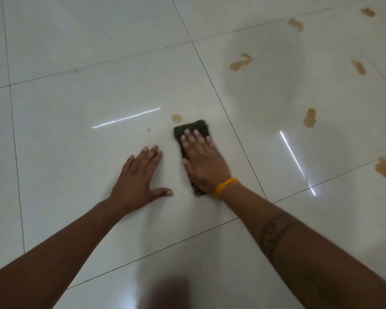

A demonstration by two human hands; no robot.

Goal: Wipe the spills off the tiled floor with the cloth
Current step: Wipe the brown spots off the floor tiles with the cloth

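Cloth (191, 128) is my landmark: a dark folded pad lying flat on the tiled floor (76, 108), pinned under my right hand (202, 160), whose fingers lie straight and together on top, pressing rather than gripping. Just left of the cloth my left hand (140, 175) rests palm-down on the bare tile, fingers spread, holding nothing; I judge it a brace. An orange band (226, 187) circles the right wrist, just behind the cloth.

I judge the wiping to be in its early part. Just beyond the cloth's far left corner sits a round brown spot (176, 118), with a tiny droplet (148, 130) to its left; neither is touching the cloth. The next move calls for a short push forward and left over both.

Well right of the cloth lie a puddle (384, 167) and a blotch (310, 118); farther beyond, a curved smear (241, 62) and more spots up to the far right.
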